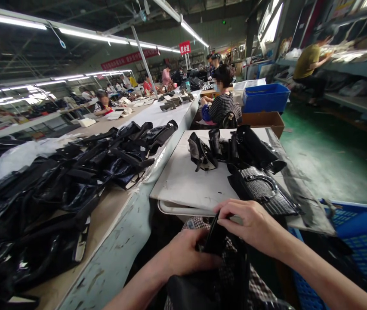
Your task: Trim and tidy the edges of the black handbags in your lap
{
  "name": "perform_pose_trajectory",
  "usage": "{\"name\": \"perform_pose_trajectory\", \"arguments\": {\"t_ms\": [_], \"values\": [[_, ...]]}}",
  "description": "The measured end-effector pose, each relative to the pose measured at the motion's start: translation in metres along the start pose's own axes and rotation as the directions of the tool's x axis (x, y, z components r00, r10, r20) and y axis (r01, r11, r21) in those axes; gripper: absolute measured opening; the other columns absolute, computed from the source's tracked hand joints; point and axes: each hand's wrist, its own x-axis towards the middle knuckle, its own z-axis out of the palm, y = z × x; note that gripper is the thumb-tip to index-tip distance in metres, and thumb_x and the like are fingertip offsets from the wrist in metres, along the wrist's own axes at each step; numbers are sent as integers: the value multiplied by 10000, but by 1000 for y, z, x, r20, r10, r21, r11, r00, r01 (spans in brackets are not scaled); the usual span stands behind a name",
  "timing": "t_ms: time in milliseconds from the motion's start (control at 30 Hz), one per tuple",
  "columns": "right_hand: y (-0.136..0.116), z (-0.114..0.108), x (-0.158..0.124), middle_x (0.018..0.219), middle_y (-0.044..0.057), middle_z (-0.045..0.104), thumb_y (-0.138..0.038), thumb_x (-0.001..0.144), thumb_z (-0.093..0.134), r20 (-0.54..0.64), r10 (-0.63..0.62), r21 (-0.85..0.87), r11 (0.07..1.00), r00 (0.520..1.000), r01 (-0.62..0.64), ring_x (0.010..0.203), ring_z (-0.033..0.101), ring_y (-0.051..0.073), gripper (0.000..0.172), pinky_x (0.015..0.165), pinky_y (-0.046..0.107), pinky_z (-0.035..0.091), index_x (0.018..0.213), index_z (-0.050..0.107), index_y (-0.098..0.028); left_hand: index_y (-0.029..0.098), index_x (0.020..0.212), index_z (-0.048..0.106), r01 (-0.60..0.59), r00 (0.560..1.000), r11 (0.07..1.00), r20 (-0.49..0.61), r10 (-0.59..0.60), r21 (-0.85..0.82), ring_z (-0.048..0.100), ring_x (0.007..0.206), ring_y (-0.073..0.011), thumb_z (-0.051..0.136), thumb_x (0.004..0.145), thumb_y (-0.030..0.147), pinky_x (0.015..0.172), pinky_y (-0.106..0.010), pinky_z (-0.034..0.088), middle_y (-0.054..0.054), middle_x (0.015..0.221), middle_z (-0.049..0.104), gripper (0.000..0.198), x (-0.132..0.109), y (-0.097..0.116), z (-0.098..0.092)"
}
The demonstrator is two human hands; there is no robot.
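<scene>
Factory floor, long rows of work surfaces under strip lights. Nearest, at the lower edge: left hand (183,254) and right hand (251,224) both on a black leather piece (214,237) held over the lap, just below the near edge of the white table (186,181). Right fingers (226,213) curl over its top edge, pinching it; left fingers wrap the piece from the side, tips hidden behind it. Lower part of the piece merges with dark material below; outline unclear. On the table beyond: black textured bag with handle (260,189), then a cluster of black parts (231,148). Left: conveyor table with heap of black pieces (73,185). Right: blue crate (357,241), partly cut off. Farther: seated worker in striped top (220,105), blue bin (265,98).
</scene>
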Motion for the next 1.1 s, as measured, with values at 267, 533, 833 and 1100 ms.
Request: {"name": "perform_pose_trajectory", "arguments": {"t_ms": [267, 533, 833, 1100], "values": [[3, 7, -1, 842, -21, 706, -166, 864, 584, -23, 60, -109, 992, 998, -62, 752, 649, 146, 97, 713, 274, 467, 787, 621, -213, 183, 1023, 692, -32, 999, 1000, 13, 32, 2, 611, 889, -206, 655, 785, 331, 762, -269, 468, 9, 934, 691, 282, 0, -1, 4], [1, 12, -6, 794, -17, 709, -159, 849, 573, -54, 80, -113, 990, 995, -86, 732, 662, 150, 114, 725, 275, 488, 755, 608, -213, 186, 917, 671, -31, 964, 822, -202, 176, 568, 620, 871, -244, 595, 848, 453, 788, -350, 451, -54, 952, 696, 286, -13, -2, 19], [4, 19, -7, 804, 6, 727, -148, 846, 585, -40, 37, -113, 993, 999, -41, 740, 672, 155, 110, 729, 266, 494, 767, 633, -208, 185, 936, 667, 62, 933, 637, -272, 236, 768, 680, 724, -243, 268, 1010, 429, 597, -301, 392, -94, 828, 735, 473, 5, 8, 17], [16, 19, -7, 782, -1, 721, -169, 855, 597, 16, 48, -111, 993, 999, -46, 720, 658, 142, 108, 701, 257, 483, 805, 686, -203, 180, 669, 612, 30, 987, 841, -147, 59, 539, 415, 517, -111, 454, 922, 399, 520, -240, 262, 33, 553, 470, 370, -4, -14, 15]]}}
